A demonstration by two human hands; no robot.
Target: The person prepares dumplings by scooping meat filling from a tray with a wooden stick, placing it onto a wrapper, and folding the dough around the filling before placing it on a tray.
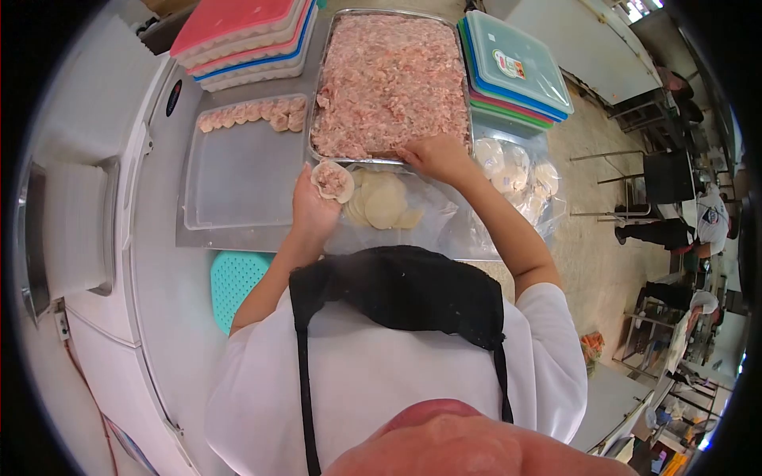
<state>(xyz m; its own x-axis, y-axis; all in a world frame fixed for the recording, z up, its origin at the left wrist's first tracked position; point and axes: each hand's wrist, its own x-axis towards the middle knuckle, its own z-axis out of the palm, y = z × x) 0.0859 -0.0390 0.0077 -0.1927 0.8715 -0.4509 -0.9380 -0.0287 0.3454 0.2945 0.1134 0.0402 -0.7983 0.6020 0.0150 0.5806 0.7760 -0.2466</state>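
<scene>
My left hand [313, 208] holds a round dumpling wrapper [347, 194] with a mound of minced meat on it. Fingers curled, my right hand [436, 157] rests at the near edge of a metal tray [315, 95] heaped with minced meat [393, 83]; whatever it grips is hidden. Just below the tray, a loose stack of round wrappers [384, 202] lies on clear plastic. To the left of my left hand is a shallow plastic tray [242, 178], with a row of filled dumplings [252, 116] along its far side.
Stacked lidded containers stand at the back left [238, 36] and back right [516, 59]. Bagged wrappers [512, 170] lie on the right. A turquoise perforated stool [236, 282] is below the table's left side. Two people are farther off on the right.
</scene>
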